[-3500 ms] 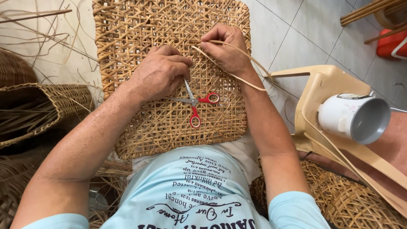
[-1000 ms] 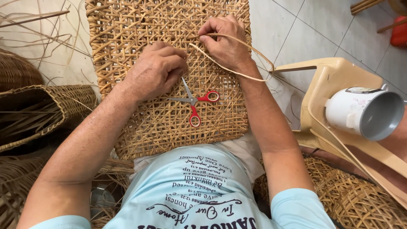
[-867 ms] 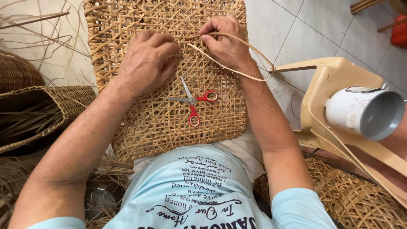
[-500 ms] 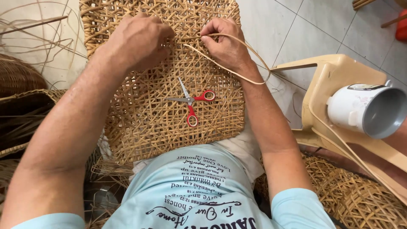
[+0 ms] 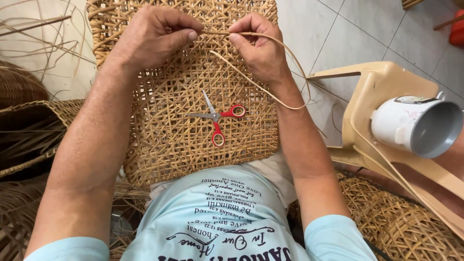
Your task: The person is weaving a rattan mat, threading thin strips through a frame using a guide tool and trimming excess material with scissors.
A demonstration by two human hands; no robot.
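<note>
A woven cane panel (image 5: pixel 169 140) lies across my lap, its open lattice facing up. My left hand (image 5: pixel 154 34) pinches a flat cane strip (image 5: pixel 263 89) near the panel's top. My right hand (image 5: pixel 258 46) grips the same strip a short way to the right. The strip loops out past my right wrist and curves back over the panel. Red-handled scissors (image 5: pixel 217 121) rest open on the middle of the panel, below both hands and untouched.
A beige plastic chair (image 5: pixel 382 96) lies on its side at right, with a white pot (image 5: pixel 418 125) on it. Woven baskets (image 5: pixel 29 130) and loose cane strands (image 5: pixel 43 29) sit at left. Another woven piece (image 5: pixel 406 222) lies at lower right on the tiled floor.
My left hand has moved up from beside the scissors to the panel's top and taken hold of the strip next to my right hand. The scissors have stayed put.
</note>
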